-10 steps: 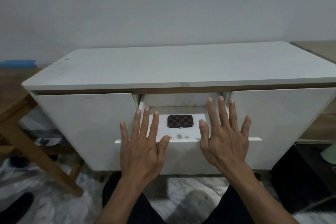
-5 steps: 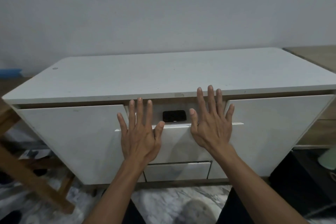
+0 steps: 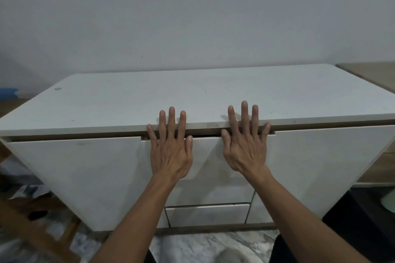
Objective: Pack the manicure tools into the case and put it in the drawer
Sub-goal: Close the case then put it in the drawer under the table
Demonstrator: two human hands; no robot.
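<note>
From the head view, the left hand (image 3: 171,151) and the right hand (image 3: 245,149) lie flat, fingers straight and spread, pressing the plain white drawer front (image 3: 206,156) of the white rectangular cabinet (image 3: 213,94). Only a thin dark gap shows along the drawer's top edge, and the manicure case is hidden from sight. No writing is readable.
</note>
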